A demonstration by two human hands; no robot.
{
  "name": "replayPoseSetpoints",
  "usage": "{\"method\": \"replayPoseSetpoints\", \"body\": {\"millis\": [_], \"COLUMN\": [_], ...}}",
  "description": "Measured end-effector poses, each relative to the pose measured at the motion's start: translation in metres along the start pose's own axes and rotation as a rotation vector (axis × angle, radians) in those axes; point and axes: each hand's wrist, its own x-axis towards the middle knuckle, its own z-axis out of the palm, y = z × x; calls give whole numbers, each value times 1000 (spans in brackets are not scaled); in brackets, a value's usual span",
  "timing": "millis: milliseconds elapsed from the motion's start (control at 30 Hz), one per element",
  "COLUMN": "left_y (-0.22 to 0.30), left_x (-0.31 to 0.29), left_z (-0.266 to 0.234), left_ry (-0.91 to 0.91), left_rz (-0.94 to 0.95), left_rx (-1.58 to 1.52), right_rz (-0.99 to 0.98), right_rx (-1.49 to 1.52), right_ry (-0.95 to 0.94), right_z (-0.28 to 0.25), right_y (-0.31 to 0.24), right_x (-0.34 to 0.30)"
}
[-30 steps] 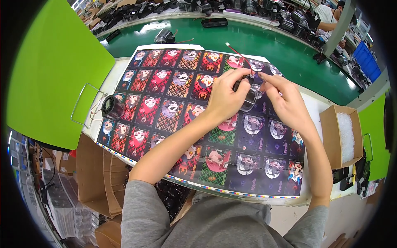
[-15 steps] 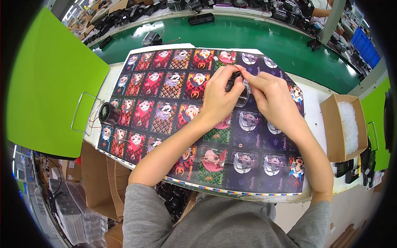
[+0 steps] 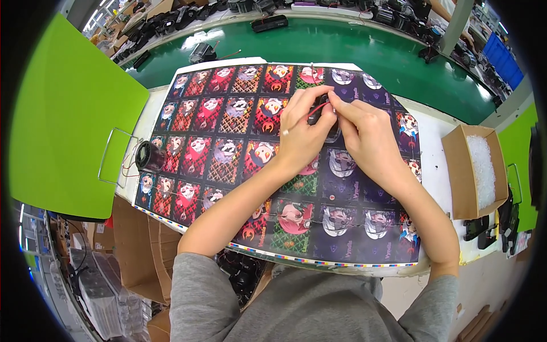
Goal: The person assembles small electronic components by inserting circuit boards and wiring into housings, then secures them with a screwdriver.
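Note:
My left hand [image 3: 305, 128] is closed round a small black part [image 3: 315, 116], whose dark, see-through round end [image 3: 334, 135] shows between the hands. A thin red wire [image 3: 321, 106] runs from the part by my left fingers. Close against it, my right hand [image 3: 369, 126] is closed in a pinch with thumb and forefinger. Its fingertips meet those of my left hand, and what they pinch is too small to make out. Both hands are above a printed sheet [image 3: 231, 158] with rows of cartoon figures. A dark round cup-like part [image 3: 150, 155] with thin wires lies at the sheet's left edge.
On the right stands a cardboard box [image 3: 457, 171] of clear plastic bits. A green work surface [image 3: 342, 45] runs behind the sheet, bearing a motor-like part [image 3: 202, 53] and a black oblong piece [image 3: 269, 24]. A bright green panel [image 3: 74, 125] rises at the left.
My hands stay together, with fingers slightly shifted; the red wire shows more clearly and the part's round end less. The motor-like part and black oblong piece have moved slightly left.

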Motion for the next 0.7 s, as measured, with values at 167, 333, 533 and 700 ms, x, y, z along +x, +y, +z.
{"method": "replayPoseSetpoints", "body": {"millis": [167,333,533,700], "left_y": [0,3,9,5], "left_x": [0,-2,0,4], "left_z": [0,3,-3,-7], "left_ry": [-3,24,11,-97], "left_rz": [7,-125,-168,-223], "left_rx": [12,-59,-78,-71], "right_rz": [-4,-5,-105,23], "right_rx": [-3,-52,-355,12], "right_ry": [5,26,185,151], "right_z": [2,6,-3,-58], "right_y": [1,0,22,8], "right_x": [-1,-2,6,21]}}
